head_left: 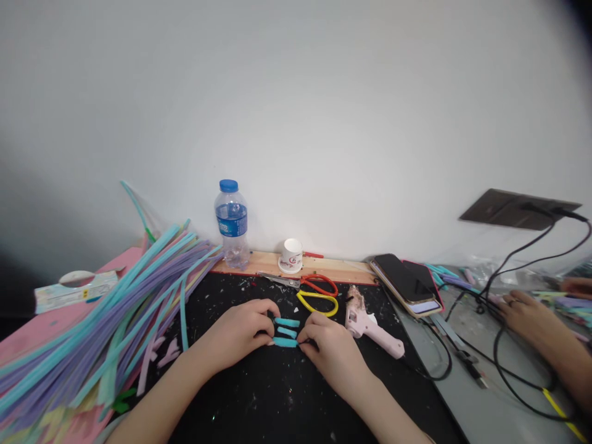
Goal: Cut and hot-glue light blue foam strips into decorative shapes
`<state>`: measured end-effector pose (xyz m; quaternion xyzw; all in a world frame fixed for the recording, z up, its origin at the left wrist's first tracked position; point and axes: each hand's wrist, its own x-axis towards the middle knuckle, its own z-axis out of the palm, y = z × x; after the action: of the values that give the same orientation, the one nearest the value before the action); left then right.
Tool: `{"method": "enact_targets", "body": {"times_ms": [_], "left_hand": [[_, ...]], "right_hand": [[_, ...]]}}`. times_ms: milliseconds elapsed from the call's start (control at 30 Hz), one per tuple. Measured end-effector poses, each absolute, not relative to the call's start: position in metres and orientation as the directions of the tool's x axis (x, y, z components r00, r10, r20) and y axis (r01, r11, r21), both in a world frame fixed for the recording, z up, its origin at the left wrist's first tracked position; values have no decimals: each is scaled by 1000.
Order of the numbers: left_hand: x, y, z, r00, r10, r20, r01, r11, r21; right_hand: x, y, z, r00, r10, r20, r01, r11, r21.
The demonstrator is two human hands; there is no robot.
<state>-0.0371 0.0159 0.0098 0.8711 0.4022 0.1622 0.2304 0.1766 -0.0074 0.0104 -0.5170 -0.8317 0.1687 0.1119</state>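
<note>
Three short blue fuzzy pieces lie roughly parallel on the black mat (259,394), between my two hands. My left hand (247,330) has its fingers curled at the left ends, with thumb and fingertip closed on the end of the nearest blue piece (285,342). At that piece's right end, my right hand (330,345) has its thumb and fingers closed too. The middle blue piece (287,332) is the shortest, and the far blue piece (287,322) lies beyond it.
Behind are scissors (319,295), a paper cup (291,255) and a bottle (232,225). A glue gun (372,327) and phones (407,280) stand right. Fuzzy stems (139,308) heap at left. Another person's hand (527,317) is far right, near black cables (497,357).
</note>
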Motion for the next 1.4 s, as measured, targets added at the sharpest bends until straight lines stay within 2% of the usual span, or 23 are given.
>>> {"method": "enact_targets", "body": {"times_ms": [233,467,900,1200,1400], "left_hand": [[-37,16,10,617,782,88,618,-551,561],[-38,18,8,630,770,98,595,-560,577],[-39,16,7,652,749,114,593,-599,539],[-43,18,15,588,790,177,628,-583,516],[-40,20,6,551,792,262,641,-603,475]], "right_hand": [[176,-9,11,-440,897,41,804,414,-427],[177,-7,17,-318,941,118,814,335,-476],[171,8,6,-380,922,68,888,385,-251],[179,1,13,-356,922,150,842,386,-377],[176,-6,14,-486,867,111,799,493,-345]]}}
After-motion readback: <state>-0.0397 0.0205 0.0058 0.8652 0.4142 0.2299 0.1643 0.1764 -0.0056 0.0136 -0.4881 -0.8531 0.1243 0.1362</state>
